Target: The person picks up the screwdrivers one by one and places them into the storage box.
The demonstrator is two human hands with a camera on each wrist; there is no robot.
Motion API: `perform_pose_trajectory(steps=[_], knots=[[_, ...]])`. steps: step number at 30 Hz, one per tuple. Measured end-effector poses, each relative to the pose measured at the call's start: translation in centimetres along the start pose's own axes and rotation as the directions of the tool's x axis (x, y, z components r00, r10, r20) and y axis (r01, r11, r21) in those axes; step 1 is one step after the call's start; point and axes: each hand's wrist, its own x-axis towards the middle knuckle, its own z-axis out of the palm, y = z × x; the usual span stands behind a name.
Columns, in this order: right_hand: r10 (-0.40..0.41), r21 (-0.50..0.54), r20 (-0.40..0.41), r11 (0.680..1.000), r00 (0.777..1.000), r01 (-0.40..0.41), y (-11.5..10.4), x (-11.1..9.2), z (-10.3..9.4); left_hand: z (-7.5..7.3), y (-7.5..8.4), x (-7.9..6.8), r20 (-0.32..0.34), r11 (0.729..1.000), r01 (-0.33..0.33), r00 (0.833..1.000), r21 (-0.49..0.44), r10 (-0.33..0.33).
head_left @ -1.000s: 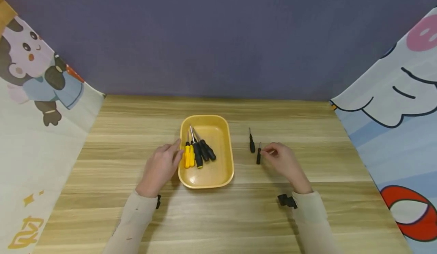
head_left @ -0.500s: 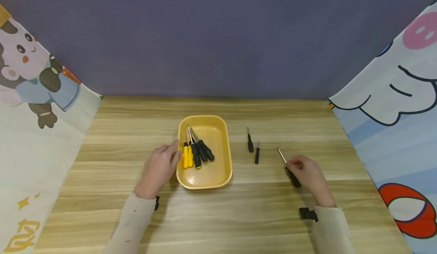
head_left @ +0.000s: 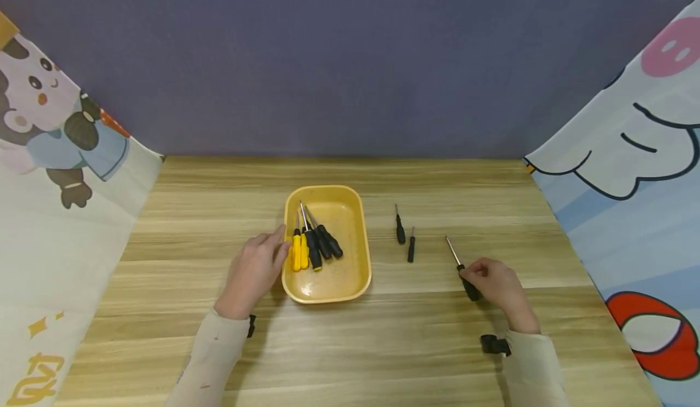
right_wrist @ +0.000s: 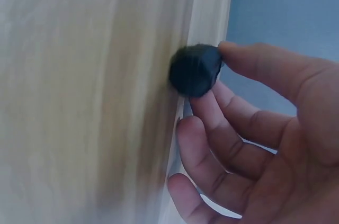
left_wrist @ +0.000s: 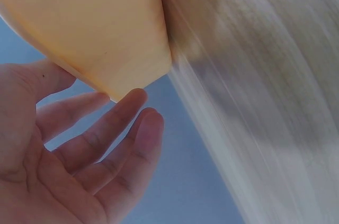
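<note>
My left hand (head_left: 254,270) holds the left rim of a yellow plastic tray (head_left: 350,285), with the thumb over the rim and the fingers along the outer wall. In the left wrist view the thumb's tip is hidden behind the tray wall (left_wrist: 111,28). At the right, my right hand (head_left: 499,284) pinches a black-handled screwdriver (head_left: 469,288) between thumb and fingers near the top of its handle. The metal shaft points away and to the left. From the right wrist, the butt of the black handle (right_wrist: 195,70) faces the camera, close to the tabletop.
Several screwdrivers lie in the tray's left half, among them yellow-handled ones (head_left: 296,252) and a black one with a yellow end (head_left: 314,252). Between tray and right hand lie two small black screwdrivers (head_left: 401,232), (head_left: 411,249) on the wooden table (head_left: 383,346). Cartoon-printed panels stand at both sides.
My right hand has left the small black screwdriver near the middle and moved right and nearer, where it now pinches the larger one's handle. The left hand stays at the tray.
</note>
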Motion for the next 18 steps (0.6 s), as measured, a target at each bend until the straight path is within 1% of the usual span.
perform_pose_trajectory(steps=[6, 11, 16, 18], knots=[[0.006, 0.005, 0.007, 1.000, 1.000, -0.006, 0.0, 0.3, 0.2, 0.0, 0.0, 0.0, -0.002, 1.000, 0.001, 1.000, -0.003, -0.001], [-0.010, 0.011, 0.006, 1.000, 1.000, 0.010, -0.4, 0.4, 0.2, 0.0, 0.0, 0.0, -0.001, 1.000, -0.004, 1.000, -0.001, 0.004], [-0.040, 0.097, 0.026, 0.995, 0.999, 0.038, -2.0, 0.8, 0.2, 0.0, 0.0, -0.1, 0.008, 1.000, 0.004, 1.000, -0.004, -0.004], [-0.067, 0.132, 0.030, 0.989, 0.997, 0.062, -2.9, 1.2, 0.2, 0.0, 0.0, -0.1, 0.015, 1.000, 0.007, 1.000, -0.006, -0.007]])
